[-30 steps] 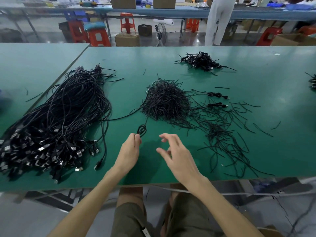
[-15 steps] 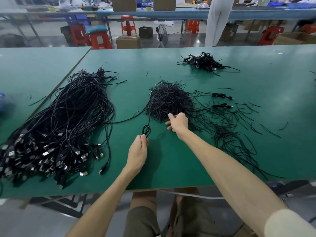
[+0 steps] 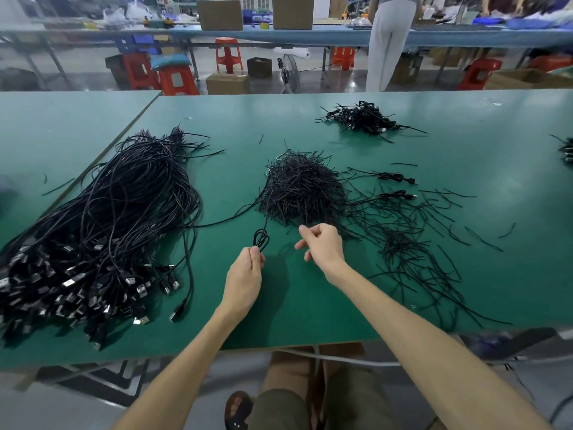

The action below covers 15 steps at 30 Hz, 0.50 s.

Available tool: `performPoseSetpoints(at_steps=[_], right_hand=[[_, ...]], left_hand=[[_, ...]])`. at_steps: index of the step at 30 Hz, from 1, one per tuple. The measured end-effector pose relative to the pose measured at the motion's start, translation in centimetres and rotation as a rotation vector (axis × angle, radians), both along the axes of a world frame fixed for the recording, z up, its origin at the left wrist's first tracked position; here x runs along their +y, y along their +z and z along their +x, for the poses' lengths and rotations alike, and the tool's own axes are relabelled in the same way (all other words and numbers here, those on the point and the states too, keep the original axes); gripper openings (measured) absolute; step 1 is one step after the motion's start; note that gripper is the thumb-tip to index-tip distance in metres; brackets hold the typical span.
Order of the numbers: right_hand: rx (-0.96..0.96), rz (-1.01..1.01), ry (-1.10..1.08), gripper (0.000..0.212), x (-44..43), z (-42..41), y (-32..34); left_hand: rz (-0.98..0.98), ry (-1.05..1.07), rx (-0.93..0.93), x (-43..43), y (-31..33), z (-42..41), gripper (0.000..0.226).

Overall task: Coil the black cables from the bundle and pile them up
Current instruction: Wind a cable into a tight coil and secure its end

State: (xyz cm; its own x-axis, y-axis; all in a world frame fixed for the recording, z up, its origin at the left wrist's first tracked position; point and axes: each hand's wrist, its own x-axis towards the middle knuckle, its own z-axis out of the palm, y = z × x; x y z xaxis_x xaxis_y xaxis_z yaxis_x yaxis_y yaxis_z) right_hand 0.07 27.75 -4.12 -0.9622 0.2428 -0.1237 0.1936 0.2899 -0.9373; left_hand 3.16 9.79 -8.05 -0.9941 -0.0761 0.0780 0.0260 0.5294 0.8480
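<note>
**Right hand** (image 3: pixel 322 243): is being drawn back from the heap of ties (image 3: pixel 302 190), which it was touching half a second ago. It is now being held just off the heap's 6 o'clock edge, with the fingers curled. Whether a tie is being pinched cannot be told, as anything that thin is being lost against the dark strands behind.

**Left hand** (image 3: pixel 248 268): is still being kept closed on the coil (image 3: pixel 261 240), which is being pinched at its lower end. The coil is being held at 9 o'clock of the right hand, above the tabletop (image 3: pixel 310 308).

**Reading for the task:** the winding is being judged nearly done, with binding next and piling after that.

**Loose tail:** is being trailed from the coil's top toward 12 o'clock. Its run toward the bundle (image 3: pixel 102 231) at 9 o'clock is being obscured at the heap's edge.

**Pile of finished coils** (image 3: pixel 362 117): is being kept at 1 o'clock, well apart from the hands.

**Further dark heap** (image 3: pixel 566 150): is being cut off by the frame at 3 o'clock.
</note>
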Motion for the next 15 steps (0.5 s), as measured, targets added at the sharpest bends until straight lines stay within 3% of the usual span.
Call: performPoseSetpoints(at_steps=[7, 15], right_hand=[[0.204, 0.046, 0.142, 0.018, -1.1, 6.0, -1.9], [0.207, 0.145, 0.156, 0.023, -2.3, 5.6, -2.3]], left_hand=[[-0.022, -0.038, -0.001, -0.2, 0.4, 0.2, 0.039], [-0.093, -0.125, -0.004, 0.0, 0.9, 0.4, 0.037]])
